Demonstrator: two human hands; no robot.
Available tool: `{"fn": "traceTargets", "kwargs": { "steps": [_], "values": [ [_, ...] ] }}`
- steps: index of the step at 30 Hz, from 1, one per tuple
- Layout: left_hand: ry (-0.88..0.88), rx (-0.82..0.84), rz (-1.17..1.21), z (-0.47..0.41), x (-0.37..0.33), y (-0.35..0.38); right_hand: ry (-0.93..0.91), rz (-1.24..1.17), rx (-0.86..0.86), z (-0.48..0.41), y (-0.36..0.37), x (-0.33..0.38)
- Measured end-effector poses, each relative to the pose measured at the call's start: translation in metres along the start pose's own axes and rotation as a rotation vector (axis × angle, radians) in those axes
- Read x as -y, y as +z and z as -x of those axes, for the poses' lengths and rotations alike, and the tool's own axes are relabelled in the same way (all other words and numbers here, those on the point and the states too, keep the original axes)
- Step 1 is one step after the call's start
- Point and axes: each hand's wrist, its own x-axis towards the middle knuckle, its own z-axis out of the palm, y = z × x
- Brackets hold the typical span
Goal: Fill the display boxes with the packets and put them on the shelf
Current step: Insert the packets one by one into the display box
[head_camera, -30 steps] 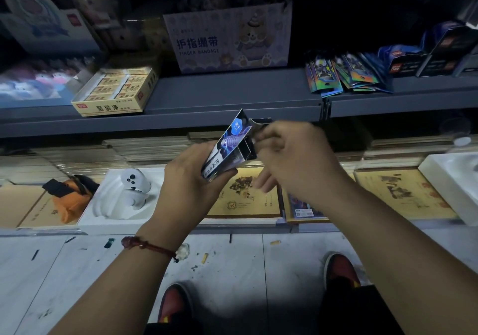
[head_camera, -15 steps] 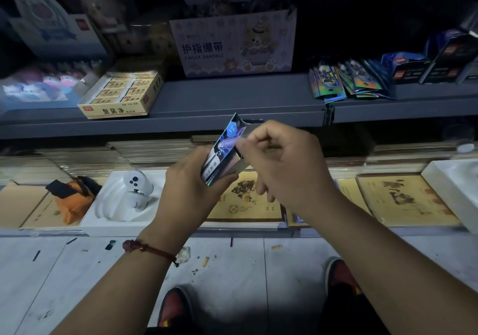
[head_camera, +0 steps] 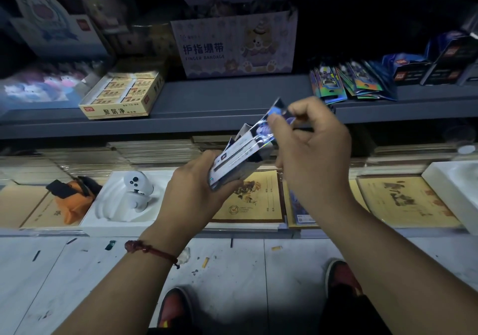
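Note:
A small shiny blue-and-white display box (head_camera: 240, 155) is held tilted in front of the grey shelf (head_camera: 219, 104). My left hand (head_camera: 196, 187) grips its lower end from below. Thumb and forefinger of my right hand (head_camera: 307, 148) pinch the box's upper flap and hold it open. On the shelf's right side lies a heap of loose holographic packets (head_camera: 346, 82). Beside them stand dark display boxes (head_camera: 424, 63). What is inside the held box is hidden.
A yellow eraser box (head_camera: 124, 94) and a finger bandage carton (head_camera: 238, 47) stand on the shelf. Below lie gold notebooks (head_camera: 256, 200), a white tray with a white controller (head_camera: 134, 190) and an orange pouch (head_camera: 75, 197). My red shoes (head_camera: 176, 309) stand on the littered tile floor.
My right hand has drawn the box's top flap up and to the right, opening it wider. My left hand has dropped slightly with the box's lower end.

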Motion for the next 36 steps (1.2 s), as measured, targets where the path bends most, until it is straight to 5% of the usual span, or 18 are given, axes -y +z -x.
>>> {"fn": "traceTargets", "kwargs": {
  "steps": [9,18,36],
  "values": [
    [-0.009,-0.03,0.051,-0.001,-0.005,-0.002,0.17,-0.109,0.274,0.01,0.004,0.008],
    [-0.248,-0.037,0.327,-0.007,0.008,-0.008,0.168,-0.261,-0.139,-0.01,-0.015,0.006],
    [-0.174,-0.045,0.395,-0.006,0.005,-0.01,0.098,-0.086,-0.097,-0.007,-0.012,0.002]
  ]
}}
